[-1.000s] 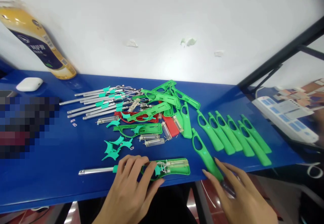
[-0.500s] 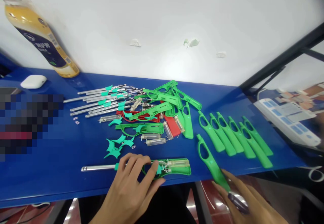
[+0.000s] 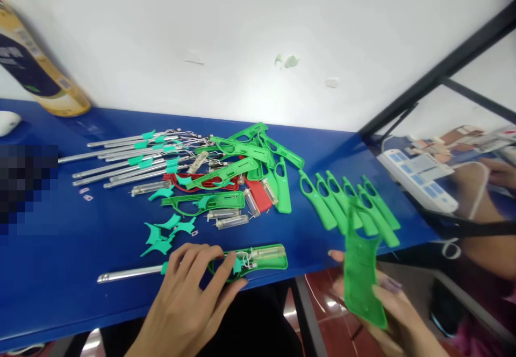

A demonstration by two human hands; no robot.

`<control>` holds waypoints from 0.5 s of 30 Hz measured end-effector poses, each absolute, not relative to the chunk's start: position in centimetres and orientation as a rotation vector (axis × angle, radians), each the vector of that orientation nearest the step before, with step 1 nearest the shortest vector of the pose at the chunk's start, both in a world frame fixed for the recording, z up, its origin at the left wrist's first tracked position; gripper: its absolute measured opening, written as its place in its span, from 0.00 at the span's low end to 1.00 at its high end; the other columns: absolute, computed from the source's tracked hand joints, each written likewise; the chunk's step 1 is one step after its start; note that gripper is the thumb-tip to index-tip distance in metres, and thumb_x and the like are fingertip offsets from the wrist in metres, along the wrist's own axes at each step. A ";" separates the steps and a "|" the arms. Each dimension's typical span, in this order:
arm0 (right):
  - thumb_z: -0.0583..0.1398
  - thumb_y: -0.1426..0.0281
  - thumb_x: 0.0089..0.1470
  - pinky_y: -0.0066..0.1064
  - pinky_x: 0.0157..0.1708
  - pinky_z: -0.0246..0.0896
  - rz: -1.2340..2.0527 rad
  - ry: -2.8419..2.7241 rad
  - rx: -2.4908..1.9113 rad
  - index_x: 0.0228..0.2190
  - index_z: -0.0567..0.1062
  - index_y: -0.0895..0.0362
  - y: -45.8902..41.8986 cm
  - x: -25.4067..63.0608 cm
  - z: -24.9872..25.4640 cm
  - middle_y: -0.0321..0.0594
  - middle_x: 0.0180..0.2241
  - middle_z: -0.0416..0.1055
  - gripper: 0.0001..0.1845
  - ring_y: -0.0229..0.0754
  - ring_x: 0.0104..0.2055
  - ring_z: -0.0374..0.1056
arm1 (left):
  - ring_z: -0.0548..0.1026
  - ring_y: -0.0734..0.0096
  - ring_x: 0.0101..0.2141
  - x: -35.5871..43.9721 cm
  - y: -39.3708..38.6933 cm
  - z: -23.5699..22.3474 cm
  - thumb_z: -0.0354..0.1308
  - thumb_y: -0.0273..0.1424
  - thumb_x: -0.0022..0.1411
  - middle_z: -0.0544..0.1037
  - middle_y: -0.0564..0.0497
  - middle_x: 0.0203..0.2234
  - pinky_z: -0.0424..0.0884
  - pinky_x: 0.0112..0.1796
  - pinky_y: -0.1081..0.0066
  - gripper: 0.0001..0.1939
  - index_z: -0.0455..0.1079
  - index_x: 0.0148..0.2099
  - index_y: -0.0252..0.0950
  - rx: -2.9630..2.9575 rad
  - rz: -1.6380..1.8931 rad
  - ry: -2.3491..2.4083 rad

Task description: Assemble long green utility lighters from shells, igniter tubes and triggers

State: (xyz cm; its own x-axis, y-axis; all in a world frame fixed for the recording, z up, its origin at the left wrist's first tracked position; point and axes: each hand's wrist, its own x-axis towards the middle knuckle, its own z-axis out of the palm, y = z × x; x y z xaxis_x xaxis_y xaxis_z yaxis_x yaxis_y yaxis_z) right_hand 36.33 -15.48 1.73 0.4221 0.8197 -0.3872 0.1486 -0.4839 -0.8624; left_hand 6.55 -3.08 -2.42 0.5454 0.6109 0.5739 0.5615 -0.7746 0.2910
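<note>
My left hand (image 3: 189,287) is closed over an open green lighter housing (image 3: 278,263) at the table's front edge. A metal lighter tube (image 3: 131,273) runs out of it to the left. White wires and a clear gas tank (image 3: 268,253) lie inside, and a teal trigger (image 3: 237,265) shows by my fingertips. My right hand (image 3: 397,306) grips a green lighter shell half (image 3: 360,271), its hollow inside facing me, raised past the front edge. A small purple thing (image 3: 391,284) at that hand is too blurred to name.
Several green shells (image 3: 320,204) lie in a row at right. Behind my left hand are teal triggers (image 3: 161,238), metal tubes with wires (image 3: 121,169), gas tanks (image 3: 229,221) and a red shell (image 3: 258,194). A bottle (image 3: 40,72) stands back left. A person's arm (image 3: 463,238) shows at right.
My right hand has lifted the green shell half off the table edge and turned its hollow side toward me. The view has swung right. My left hand keeps its hold.
</note>
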 end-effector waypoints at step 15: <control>0.68 0.50 0.56 0.37 0.46 0.79 1.197 -0.860 -1.775 0.54 0.81 0.51 -10.8 34.3 2.7 0.47 0.50 0.82 0.28 0.53 0.50 0.80 | 0.70 0.55 0.47 6.5 -3.1 -2.7 0.66 0.23 0.67 0.72 0.40 0.45 0.67 0.50 0.52 0.16 0.73 0.56 0.25 2.686 1.055 1.013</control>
State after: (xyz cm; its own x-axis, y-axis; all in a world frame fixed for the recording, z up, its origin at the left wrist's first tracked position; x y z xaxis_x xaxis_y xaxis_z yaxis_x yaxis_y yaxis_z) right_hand 34.26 -10.84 2.73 0.3175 0.8638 -0.3912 0.0945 -0.4394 -0.8933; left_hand 6.49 -3.06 -2.70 0.5434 0.6097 0.5770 0.5522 -0.7773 0.3014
